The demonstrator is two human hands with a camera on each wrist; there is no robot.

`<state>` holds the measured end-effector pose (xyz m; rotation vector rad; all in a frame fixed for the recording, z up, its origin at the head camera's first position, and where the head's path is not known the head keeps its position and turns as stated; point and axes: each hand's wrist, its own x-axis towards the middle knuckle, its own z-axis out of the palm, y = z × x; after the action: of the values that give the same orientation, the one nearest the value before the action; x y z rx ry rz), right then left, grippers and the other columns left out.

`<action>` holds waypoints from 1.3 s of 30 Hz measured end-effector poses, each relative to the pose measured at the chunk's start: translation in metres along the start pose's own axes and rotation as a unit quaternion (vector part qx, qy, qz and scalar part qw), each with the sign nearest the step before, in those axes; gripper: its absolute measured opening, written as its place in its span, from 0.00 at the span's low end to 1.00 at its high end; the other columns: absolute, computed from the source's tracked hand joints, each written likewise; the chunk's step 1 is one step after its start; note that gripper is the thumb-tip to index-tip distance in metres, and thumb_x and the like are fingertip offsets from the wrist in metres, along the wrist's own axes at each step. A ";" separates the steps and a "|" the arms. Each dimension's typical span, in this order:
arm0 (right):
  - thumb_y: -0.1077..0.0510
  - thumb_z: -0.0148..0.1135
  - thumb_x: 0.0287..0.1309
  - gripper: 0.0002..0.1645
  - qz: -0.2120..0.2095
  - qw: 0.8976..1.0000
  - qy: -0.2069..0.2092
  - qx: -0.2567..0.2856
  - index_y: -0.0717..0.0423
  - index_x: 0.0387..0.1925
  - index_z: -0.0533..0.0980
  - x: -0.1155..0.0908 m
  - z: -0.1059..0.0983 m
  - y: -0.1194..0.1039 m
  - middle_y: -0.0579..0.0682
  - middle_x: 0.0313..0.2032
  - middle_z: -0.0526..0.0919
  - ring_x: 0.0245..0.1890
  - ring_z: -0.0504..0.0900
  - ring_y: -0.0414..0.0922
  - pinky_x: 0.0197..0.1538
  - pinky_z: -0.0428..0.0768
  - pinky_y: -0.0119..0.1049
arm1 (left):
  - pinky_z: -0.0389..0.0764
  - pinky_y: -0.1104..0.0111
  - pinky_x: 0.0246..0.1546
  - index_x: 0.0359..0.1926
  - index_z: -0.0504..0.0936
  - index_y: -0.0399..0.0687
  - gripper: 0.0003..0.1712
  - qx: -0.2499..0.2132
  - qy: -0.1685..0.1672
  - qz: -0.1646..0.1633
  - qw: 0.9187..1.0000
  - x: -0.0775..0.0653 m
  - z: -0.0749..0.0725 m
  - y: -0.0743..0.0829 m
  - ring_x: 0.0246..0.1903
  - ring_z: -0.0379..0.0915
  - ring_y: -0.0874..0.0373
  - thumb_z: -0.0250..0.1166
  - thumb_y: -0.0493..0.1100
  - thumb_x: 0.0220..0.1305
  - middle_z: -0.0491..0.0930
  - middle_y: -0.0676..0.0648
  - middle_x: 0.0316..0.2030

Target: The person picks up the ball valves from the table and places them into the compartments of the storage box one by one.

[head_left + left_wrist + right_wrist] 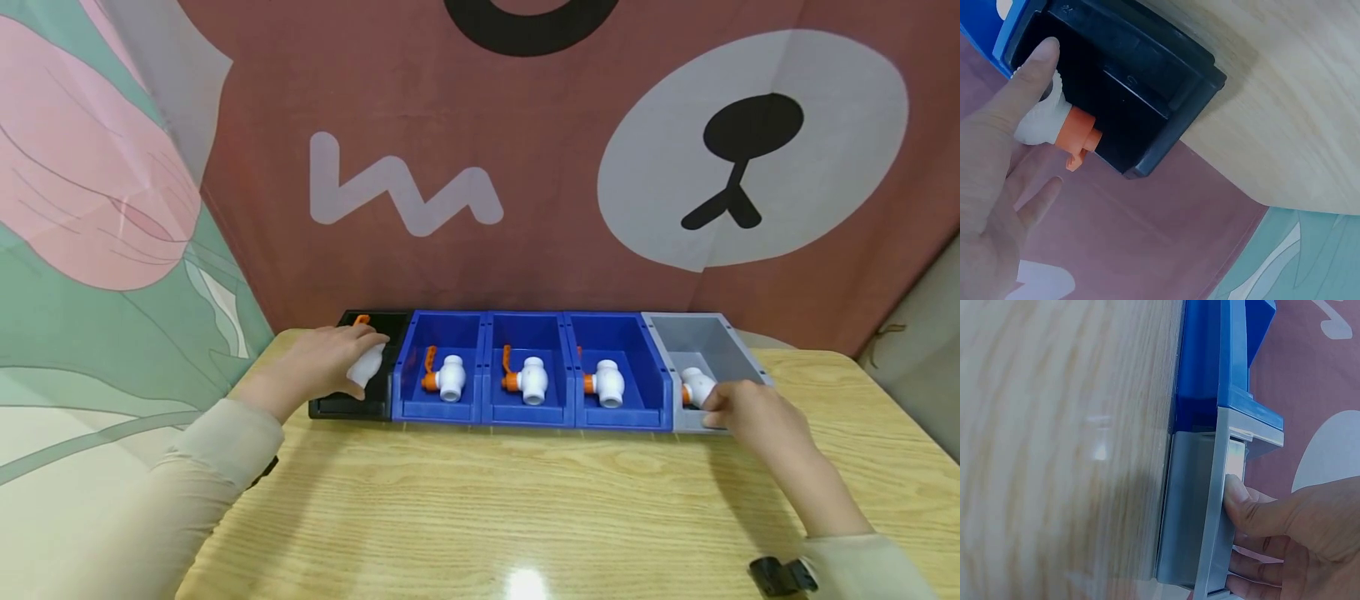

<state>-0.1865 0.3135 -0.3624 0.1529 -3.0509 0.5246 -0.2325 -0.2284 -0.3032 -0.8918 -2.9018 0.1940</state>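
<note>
My left hand (318, 362) grips a white plastic ball valve (367, 365) at the black bin (349, 407) on the row's left end. In the left wrist view, its orange handle end (1077, 131) points away from the thumb. At the other end of the row, my right hand (765, 421) reaches into the grey bin (682, 329) and pinches another white ball valve (697, 385) with an orange fitting. The right wrist view shows the thumb over the bin's front rim; most of that valve is hidden there.
Between the end bins stand three blue bins, left (442, 323), middle (525, 325) and right (603, 325). Each holds a white valve with orange parts. The row sits on a wooden table (480, 500), close to a printed cloth (555, 167) behind it.
</note>
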 end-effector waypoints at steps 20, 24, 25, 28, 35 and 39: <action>0.59 0.73 0.54 0.06 -0.001 1.000 0.003 -0.002 0.57 0.32 0.84 -0.001 0.001 0.002 0.58 0.35 0.86 0.35 0.82 0.60 0.31 0.78 0.56 | 0.79 0.50 0.50 0.63 0.73 0.37 0.47 -0.052 -0.025 -0.040 0.998 0.014 0.018 -0.009 0.51 0.76 0.41 0.83 0.47 0.44 0.74 0.32 0.59; 0.59 0.72 0.54 0.06 -0.001 1.000 0.004 -0.002 0.57 0.32 0.84 -0.001 0.001 0.002 0.59 0.35 0.86 0.34 0.82 0.60 0.31 0.78 0.56 | 0.80 0.51 0.48 0.64 0.73 0.36 0.46 -0.074 -0.029 -0.050 0.996 0.017 0.023 -0.011 0.45 0.76 0.44 0.82 0.47 0.45 0.75 0.35 0.54; 0.59 0.72 0.54 0.06 -0.001 1.000 0.004 -0.002 0.57 0.32 0.84 -0.001 0.001 0.002 0.59 0.34 0.86 0.34 0.82 0.60 0.31 0.78 0.56 | 0.80 0.52 0.48 0.64 0.73 0.36 0.46 -0.082 -0.032 -0.053 0.995 0.018 0.023 -0.012 0.45 0.76 0.44 0.82 0.47 0.45 0.75 0.35 0.54; 0.59 0.72 0.54 0.06 -0.002 1.000 0.003 -0.002 0.57 0.32 0.84 -0.001 0.001 0.001 0.59 0.35 0.86 0.34 0.82 0.60 0.32 0.79 0.56 | 0.79 0.51 0.49 0.65 0.71 0.35 0.47 -0.103 -0.051 -0.068 0.991 0.022 0.025 -0.012 0.46 0.76 0.44 0.81 0.46 0.47 0.75 0.35 0.56; 0.59 0.72 0.55 0.06 -0.001 1.000 -0.001 -0.001 0.57 0.33 0.84 0.000 0.000 0.000 0.59 0.35 0.86 0.34 0.82 0.59 0.31 0.79 0.56 | 0.78 0.51 0.51 0.66 0.69 0.32 0.47 -0.106 -0.094 -0.092 0.986 0.028 0.026 -0.010 0.47 0.75 0.44 0.80 0.47 0.49 0.75 0.35 0.55; 0.59 0.72 0.54 0.05 -0.004 1.000 0.002 -0.003 0.57 0.32 0.84 -0.001 0.000 -0.002 0.58 0.35 0.86 0.33 0.82 0.58 0.31 0.78 0.56 | 0.78 0.52 0.51 0.66 0.69 0.32 0.47 -0.108 -0.106 -0.099 0.983 0.029 0.026 -0.009 0.47 0.75 0.45 0.80 0.47 0.49 0.75 0.35 0.55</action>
<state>-0.1858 0.3120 -0.3624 0.1618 -3.0456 0.5159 -0.2644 -0.2215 -0.3260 -0.6359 -3.2347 -0.0459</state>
